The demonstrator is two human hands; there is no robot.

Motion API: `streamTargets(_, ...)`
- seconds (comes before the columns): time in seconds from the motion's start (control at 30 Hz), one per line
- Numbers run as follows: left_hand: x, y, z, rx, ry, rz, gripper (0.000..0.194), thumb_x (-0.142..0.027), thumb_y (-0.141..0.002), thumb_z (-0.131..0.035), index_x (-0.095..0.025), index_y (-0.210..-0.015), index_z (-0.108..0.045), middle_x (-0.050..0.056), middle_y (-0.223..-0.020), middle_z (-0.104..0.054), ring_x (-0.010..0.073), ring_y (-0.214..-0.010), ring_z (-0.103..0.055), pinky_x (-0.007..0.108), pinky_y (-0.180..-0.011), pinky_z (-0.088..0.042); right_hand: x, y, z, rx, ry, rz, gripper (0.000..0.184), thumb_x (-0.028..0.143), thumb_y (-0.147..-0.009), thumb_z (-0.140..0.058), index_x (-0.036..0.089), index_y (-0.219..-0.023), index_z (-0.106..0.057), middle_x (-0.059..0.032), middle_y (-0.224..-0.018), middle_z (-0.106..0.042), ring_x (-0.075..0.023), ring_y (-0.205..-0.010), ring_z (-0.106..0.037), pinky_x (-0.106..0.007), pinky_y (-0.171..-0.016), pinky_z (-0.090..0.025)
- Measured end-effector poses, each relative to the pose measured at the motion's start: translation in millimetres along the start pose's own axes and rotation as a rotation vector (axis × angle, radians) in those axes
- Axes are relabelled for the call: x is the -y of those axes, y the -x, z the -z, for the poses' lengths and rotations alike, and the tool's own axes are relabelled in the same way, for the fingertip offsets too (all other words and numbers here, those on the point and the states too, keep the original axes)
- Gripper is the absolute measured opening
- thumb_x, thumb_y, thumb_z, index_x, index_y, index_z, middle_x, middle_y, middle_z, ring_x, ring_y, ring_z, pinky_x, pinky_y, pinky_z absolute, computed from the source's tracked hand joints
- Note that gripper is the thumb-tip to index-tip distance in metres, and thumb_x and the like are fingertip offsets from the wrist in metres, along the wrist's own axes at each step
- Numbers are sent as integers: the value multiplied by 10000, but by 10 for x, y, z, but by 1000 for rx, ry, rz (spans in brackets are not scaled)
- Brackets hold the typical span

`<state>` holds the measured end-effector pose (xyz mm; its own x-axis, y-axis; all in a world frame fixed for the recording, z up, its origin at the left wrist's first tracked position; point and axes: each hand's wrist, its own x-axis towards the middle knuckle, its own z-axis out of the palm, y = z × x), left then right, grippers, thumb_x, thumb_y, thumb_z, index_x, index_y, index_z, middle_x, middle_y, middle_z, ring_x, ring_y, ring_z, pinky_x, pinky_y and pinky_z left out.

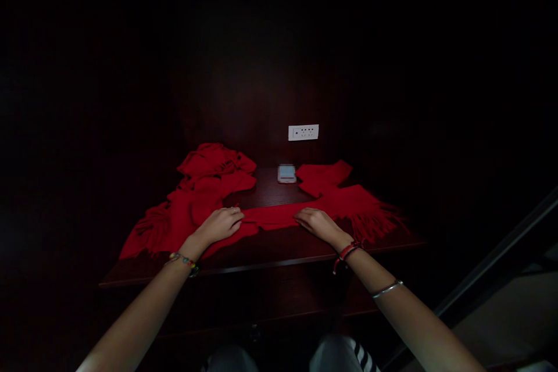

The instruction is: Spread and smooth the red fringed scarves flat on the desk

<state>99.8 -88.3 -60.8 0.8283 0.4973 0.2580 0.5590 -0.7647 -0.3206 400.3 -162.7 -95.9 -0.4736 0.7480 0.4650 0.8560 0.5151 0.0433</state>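
A long red fringed scarf (270, 215) lies stretched across a dark wooden table (261, 256). My left hand (220, 225) rests on it left of centre, fingers curled down onto the cloth. My right hand (317, 222) presses on it right of centre, fingers bent and together on the fabric. A narrow folded strip of scarf runs between the two hands. Bunched red cloth (213, 171) piles up at the back left. The fringed end (370, 215) spreads out to the right.
A small pale device (286, 173) sits at the back middle of the table. A white wall socket plate (303, 132) is on the dark panel behind. The surroundings are very dark. A dark rail (501, 267) slants at the right.
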Motion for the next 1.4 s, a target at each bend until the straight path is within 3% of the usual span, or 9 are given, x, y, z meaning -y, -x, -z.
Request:
streamTargets(0.27,-124,51,345,-13,-157,-57,247,-187,-867,-321,-203,-1007,-524,39,-901,-549,113,-671,-555,211,-571,-412,-99,83,105,-83,61,-55,228,220,-867,-359,152,-927,-568,-81,-871,-621,-162,-834,-565,-268,-756,-422)
streamTargets(0.4,-235,214,234,69,-105,-161,248,-176,-869,-328,-227,-982,-543,18,-860,-548,84,-605,-543,195,-567,-411,-130,164,123,23,56,31,209,195,-850,-393,175,-958,-570,-73,-891,-635,-154,-830,-585,-263,-760,-432)
streamTargets(0.57,-253,340,112,35,41,-101,294,-328,-872,-327,-241,-1081,-516,29,-923,-518,101,-715,-545,199,-630,-434,-136,192,97,35,31,19,310,132,-822,-411,170,-1111,-516,-85,-1065,-598,-160,-935,-571,-264,-817,-433)
streamTargets(0.7,-143,445,96,3,187,-66,330,-333,-868,-338,-290,-1174,-453,29,-1002,-464,116,-863,-498,220,-764,-415,-188,226,105,93,14,-17,385,87,-803,-404,168,-1173,-476,-88,-1094,-584,-170,-953,-567,-280,-827,-441)
streamTargets(0.83,50,521,81,67,197,-89,370,-220,-873,-315,-348,-1207,-410,27,-1037,-430,113,-880,-476,232,-790,-396,-237,259,133,158,-34,17,435,33,-769,-412,190,-1167,-489,-72,-1142,-553,-161,-1039,-513,-283,-900,-397)
streamTargets(1.07,275,369,29,70,13,-82,546,-46,-749,-394,-379,-1180,-440,26,-951,-462,140,-822,-467,277,-774,-377,-230,236,164,182,-34,2,427,20,-772,-385,164,-1156,-503,-71,-1169,-531,-142,-1077,-480,-262,-938,-363)
streamTargets(1.27,277,294,-3,39,97,-55,316,-229,-820,-392,-278,-1096,-539,28,-944,-486,131,-822,-481,257,-783,-377,-243,249,122,144,23,-11,380,67,-803,-385,151,-1156,-498,-82,-1144,-551,-164,-1047,-507,-281,-908,-391)
streamTargets(1.4,255,251,85,38,159,-41,306,-289,-860,-330,-235,-1015,-588,30,-934,-506,125,-819,-495,238,-766,-386,-268,232,134,123,25,-17,338,103,-815,-395,146,-1126,-520,-91,-1089,-586,-176,-982,-552,-297,-859,-430)
